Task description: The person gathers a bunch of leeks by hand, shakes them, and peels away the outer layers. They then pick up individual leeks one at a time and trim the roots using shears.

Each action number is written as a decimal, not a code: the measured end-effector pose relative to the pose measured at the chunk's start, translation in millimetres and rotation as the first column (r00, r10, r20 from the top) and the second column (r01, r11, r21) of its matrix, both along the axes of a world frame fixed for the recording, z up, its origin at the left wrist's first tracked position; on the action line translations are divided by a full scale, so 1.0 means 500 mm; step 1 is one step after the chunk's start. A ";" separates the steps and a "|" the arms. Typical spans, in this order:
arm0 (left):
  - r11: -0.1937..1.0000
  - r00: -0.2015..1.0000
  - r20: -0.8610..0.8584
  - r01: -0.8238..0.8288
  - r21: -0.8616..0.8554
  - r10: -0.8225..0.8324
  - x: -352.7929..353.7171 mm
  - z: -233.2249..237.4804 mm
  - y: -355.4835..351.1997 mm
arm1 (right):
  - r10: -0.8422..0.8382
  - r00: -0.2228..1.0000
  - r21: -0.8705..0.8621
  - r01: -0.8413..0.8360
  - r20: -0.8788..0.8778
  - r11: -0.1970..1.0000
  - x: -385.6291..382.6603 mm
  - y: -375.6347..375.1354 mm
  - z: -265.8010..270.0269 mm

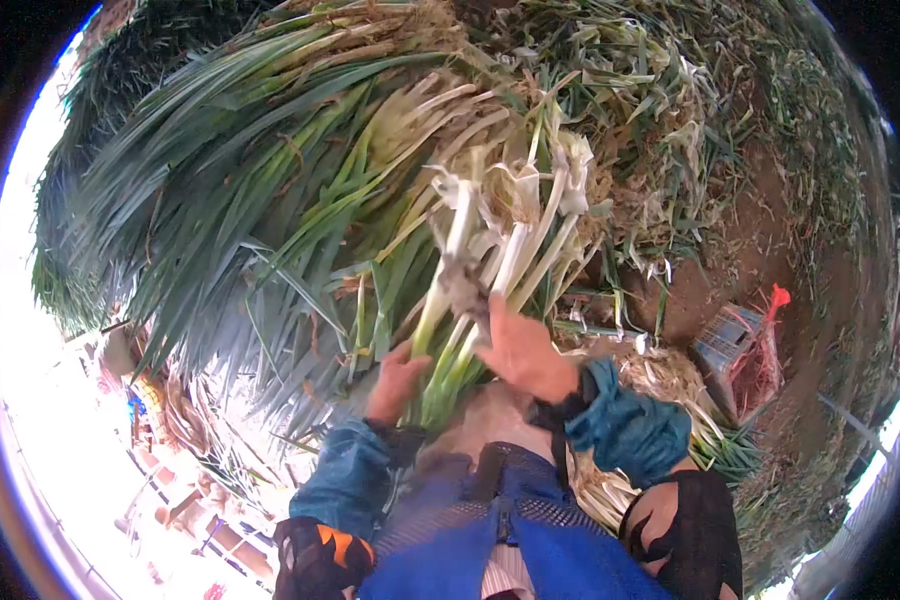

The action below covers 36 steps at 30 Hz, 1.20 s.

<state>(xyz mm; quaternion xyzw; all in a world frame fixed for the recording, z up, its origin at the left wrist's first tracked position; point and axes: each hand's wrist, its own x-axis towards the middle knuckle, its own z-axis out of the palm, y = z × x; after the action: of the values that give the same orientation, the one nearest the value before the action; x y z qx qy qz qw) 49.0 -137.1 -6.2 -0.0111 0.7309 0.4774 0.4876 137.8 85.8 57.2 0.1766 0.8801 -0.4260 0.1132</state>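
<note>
My left hand is closed around the green part of a few long green onions, whose white ends point away from me. Over the same stalks is my right hand, fingers partly curled. A dark grey, blurred object lies across the white stems at its fingertips. Motion blur hides what kind of object it is and just how the right hand grips it. Loose, dry outer skins hang about the white ends.
A large heap of green onions spreads across the left and far side. Torn leaves litter the soil at the back right. To my right lie more onions and a crate with red netting.
</note>
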 end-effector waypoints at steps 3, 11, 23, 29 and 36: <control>0.998 0.997 -0.051 0.053 0.041 -0.051 0.069 -0.115 0.025 | 0.092 0.974 -0.163 -0.058 0.207 0.985 0.041 -0.018 0.021; 0.904 0.434 -0.799 0.294 -0.311 -0.416 -0.075 -0.088 0.164 | -0.087 0.987 0.169 0.064 0.133 0.984 0.094 0.025 -0.092; 0.633 0.298 -0.582 0.108 -0.767 -0.756 -0.212 -0.163 0.127 | -0.002 0.998 -0.108 -0.004 -0.057 0.994 0.093 -0.084 -0.064; 0.740 0.544 -0.715 0.670 0.056 -0.438 -0.272 -0.077 0.061 | 0.007 0.983 -0.169 0.025 0.185 0.985 0.095 -0.099 0.041; 0.973 0.952 0.275 0.073 0.218 -0.133 -0.181 -0.083 0.053 | 0.013 0.947 -0.250 0.071 0.321 0.966 0.109 -0.084 0.013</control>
<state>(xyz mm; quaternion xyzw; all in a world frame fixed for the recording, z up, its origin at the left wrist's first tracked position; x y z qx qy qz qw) -41.6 -110.3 -47.7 0.0082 0.5986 0.5173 0.6115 192.1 44.1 63.8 0.2399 0.7843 -0.5044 0.2700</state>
